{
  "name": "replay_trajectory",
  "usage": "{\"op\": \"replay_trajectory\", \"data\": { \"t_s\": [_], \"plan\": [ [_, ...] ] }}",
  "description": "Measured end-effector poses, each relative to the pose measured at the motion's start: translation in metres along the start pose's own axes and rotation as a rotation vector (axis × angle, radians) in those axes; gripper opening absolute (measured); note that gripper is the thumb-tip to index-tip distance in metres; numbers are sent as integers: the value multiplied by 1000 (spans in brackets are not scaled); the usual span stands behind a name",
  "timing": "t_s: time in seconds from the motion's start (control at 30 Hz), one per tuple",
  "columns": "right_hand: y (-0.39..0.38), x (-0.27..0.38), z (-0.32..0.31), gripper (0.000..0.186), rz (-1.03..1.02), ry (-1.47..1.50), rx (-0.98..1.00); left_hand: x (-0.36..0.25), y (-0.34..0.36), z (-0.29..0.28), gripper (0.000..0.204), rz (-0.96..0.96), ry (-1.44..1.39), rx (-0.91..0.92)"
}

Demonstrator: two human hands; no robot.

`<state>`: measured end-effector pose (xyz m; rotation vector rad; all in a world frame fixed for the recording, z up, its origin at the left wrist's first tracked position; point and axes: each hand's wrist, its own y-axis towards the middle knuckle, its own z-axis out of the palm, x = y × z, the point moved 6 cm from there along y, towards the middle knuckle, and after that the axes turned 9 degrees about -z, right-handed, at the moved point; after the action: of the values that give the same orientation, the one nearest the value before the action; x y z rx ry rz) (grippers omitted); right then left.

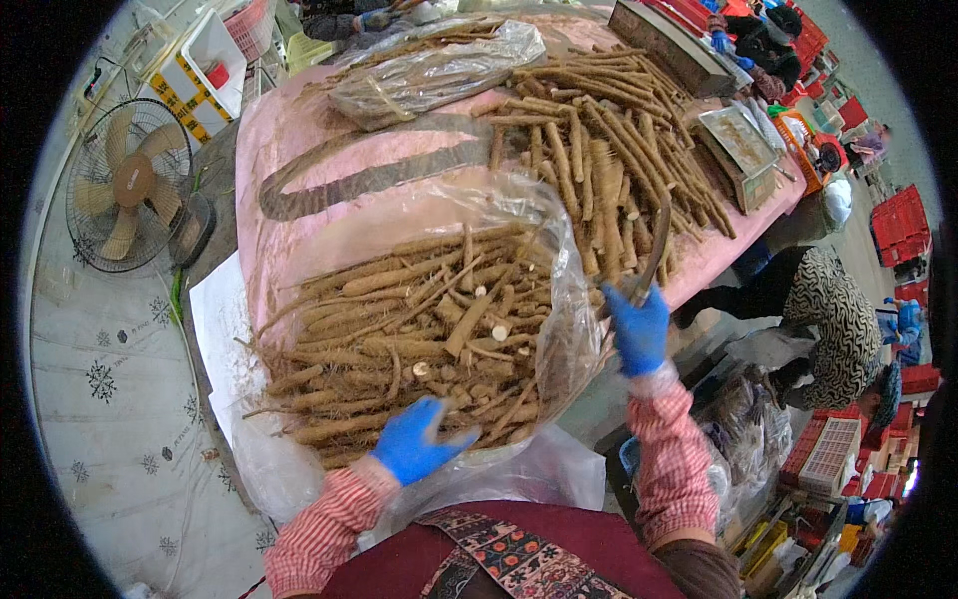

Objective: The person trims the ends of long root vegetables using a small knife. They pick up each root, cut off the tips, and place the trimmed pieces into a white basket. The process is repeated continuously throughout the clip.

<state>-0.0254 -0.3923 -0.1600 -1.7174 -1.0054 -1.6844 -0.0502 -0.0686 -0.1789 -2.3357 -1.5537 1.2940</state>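
My left hand [417,441], in a blue glove, is over the near edge of a heap of brown yam roots [399,319]. Its thumb and fingers are apart, with nothing between them. The heap lies on an opened clear plastic bag [567,339]; some roots are broken and show pale ends. To the right of the bag, my right hand [639,327], also blue-gloved, is closed around the lower end of a long, slightly curved yam root [659,238]. That root points away from me and is a little blurred.
A larger pile of yam roots [609,150] covers the table's far right, beside a scale [740,150]. Another filled plastic bag [439,75] lies at the back of the pink tabletop [274,130]. A fan [130,180] stands left; a bending person [833,314] is at the right.
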Motion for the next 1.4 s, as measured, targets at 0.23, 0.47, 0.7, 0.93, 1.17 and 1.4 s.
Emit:
{"op": "replay_trajectory", "data": {
  "t_s": [0.23,0.47,0.7,0.93,1.17,1.4],
  "plan": [
    [122,49,-15,22,-684,-767,-13,92,-71,22,84,-171,198,326],
    [-89,-3,123,46,76,-264,1159,163,-108,69,56,-206,174,217],
    [-174,-46,109,54,19,-445,1429,143,-95,10,41,-335,-327,-174],
    [-186,-28,105,37,-267,-569,1219,93,-78,-56,39,-212,-491,-166],
    [-149,7,97,35,-126,-454,834,73,-69,-114,25,173,-514,-715],
    [-87,77,150,36,-391,-211,684,38,-86,-198,32,209,-1146,-721]
  ]
}}
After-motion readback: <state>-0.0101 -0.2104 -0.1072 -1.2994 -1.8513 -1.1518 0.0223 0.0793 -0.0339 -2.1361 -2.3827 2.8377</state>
